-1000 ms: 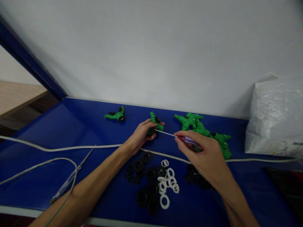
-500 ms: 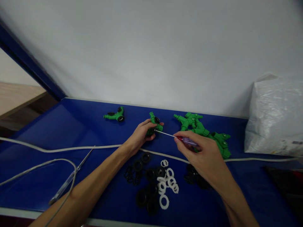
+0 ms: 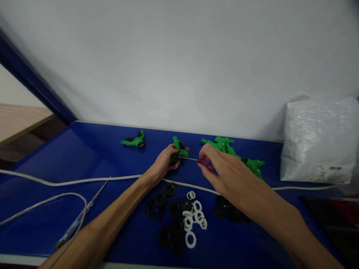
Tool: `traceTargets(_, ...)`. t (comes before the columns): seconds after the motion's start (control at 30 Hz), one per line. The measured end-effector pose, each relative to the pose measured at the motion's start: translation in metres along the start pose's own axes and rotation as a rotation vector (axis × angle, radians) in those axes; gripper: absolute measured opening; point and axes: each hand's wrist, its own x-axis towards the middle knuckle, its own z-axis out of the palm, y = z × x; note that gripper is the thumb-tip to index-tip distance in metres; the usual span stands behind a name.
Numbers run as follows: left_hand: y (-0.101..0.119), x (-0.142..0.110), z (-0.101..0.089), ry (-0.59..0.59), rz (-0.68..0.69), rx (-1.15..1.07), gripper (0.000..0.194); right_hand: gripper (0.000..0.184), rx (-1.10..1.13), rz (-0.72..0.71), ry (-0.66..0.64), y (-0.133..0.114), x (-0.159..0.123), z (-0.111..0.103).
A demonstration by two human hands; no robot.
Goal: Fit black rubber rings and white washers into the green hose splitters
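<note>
My left hand is closed around a green Y-shaped hose connector with black parts on it. In my right hand is a screwdriver with a red and purple handle. Its thin metal shaft points left, and the tip meets the connector close to my left fingers; the exact contact spot is too small to make out. Below the hands lie white rings, black rings and small black pieces. Another green connector, fitted with black parts, rests to the left.
Several green connectors are piled behind my right hand, with dark parts below it. A wrapped white package stands at right. A white cable crosses the blue table; a second screwdriver lies by my left forearm.
My right hand has rolled over so that its back shows more, still gripping the screwdriver. The shaft lies more level now. The whole view has shifted slightly.
</note>
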Motion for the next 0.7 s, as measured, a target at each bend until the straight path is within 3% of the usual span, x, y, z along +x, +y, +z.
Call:
traceTargets(0.17,-0.004,0.004,-0.005,-0.022,-0.057,-0.148,0.022,0.027,-0.452,-0.21,-0.119,-0.03,0.015,-0.024)
traceTargets(0.3,-0.01,0.007,-0.006,-0.117,-0.087,-0.195,0.032,0.024,-0.683,-0.216,-0.202,-0.05,0.023,-0.036)
traceTargets(0.4,-0.012,0.008,-0.005,-0.181,-0.106,-0.23,0.035,0.032,-0.739,-0.234,-0.187,-0.052,0.02,-0.036)
traceTargets(0.53,-0.007,0.004,-0.003,-0.229,-0.154,-0.274,0.028,0.06,-0.767,-0.336,-0.11,-0.049,0.013,-0.032)
traceTargets(0.7,-0.002,0.001,-0.004,-0.252,-0.196,-0.27,0.026,0.048,-0.796,-0.329,-0.073,-0.052,0.015,-0.03)
